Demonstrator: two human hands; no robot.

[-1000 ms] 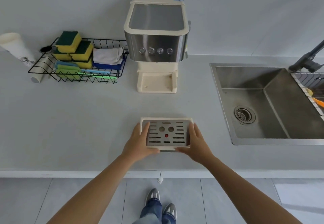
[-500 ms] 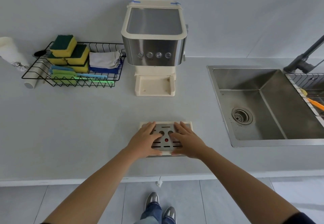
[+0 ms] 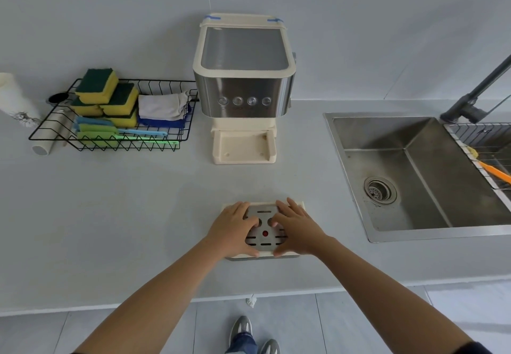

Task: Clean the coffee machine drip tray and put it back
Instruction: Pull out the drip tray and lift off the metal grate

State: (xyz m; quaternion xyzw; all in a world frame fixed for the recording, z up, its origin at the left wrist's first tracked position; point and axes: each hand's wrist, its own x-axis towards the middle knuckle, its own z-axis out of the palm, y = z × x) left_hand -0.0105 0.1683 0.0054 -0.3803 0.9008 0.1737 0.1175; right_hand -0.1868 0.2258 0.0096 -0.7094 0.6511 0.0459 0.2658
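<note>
The drip tray (image 3: 265, 254) sits on the grey countertop (image 3: 110, 215) close to its front edge, well apart from the coffee machine (image 3: 244, 90) and its bare cream dock (image 3: 243, 147). Both hands lie on the steel grate (image 3: 264, 211). The left hand (image 3: 235, 229) and right hand (image 3: 297, 229) each have bent fingers reaching to the round holes and a thumb at the near rim, so they appear to pinch the plate rather than rest flat. If the grate sticks in its seat, a lift here would likely drag the cream shell up with it, and the shell could then drop free or slide off the counter towards the floor. Any liquid underneath (none can be seen through the slots) would slop out before reaching the sink (image 3: 442, 176) on the right. The grate is thin brushed metal cut with dark slots and has a small red float showing at its centre. It looks slick, with hard edges. The shell is smooth, matte, rounded plastic.
</note>
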